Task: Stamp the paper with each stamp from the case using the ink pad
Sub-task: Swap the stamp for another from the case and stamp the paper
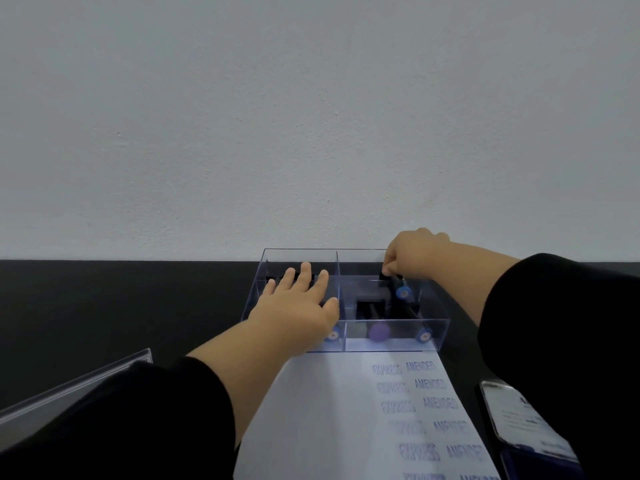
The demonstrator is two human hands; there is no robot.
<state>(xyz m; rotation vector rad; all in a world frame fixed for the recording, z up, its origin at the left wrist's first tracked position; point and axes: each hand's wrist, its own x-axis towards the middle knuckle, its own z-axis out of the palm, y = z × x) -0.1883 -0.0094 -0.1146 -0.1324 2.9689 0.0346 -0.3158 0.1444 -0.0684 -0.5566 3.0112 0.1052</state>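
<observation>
Sleeves (114, 420) hide table; left hand (301, 303) masks case (440, 327) stamps.

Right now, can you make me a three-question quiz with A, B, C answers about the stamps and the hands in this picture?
1. Where is the clear stamp case?
A. beyond the paper's far edge
B. under the paper
C. on the floor

2. What colour are the printed words on the paper?
A. red
B. blue
C. green

3. What is the right hand doing?
A. lying flat
B. waving
C. pinching a black stamp

Answers: 1 A, the case sits past the sheet's top edge. 2 B, EXPRESS and AMENDED show in blue. 3 C, its fingertips close on the stamp in the case.
</observation>
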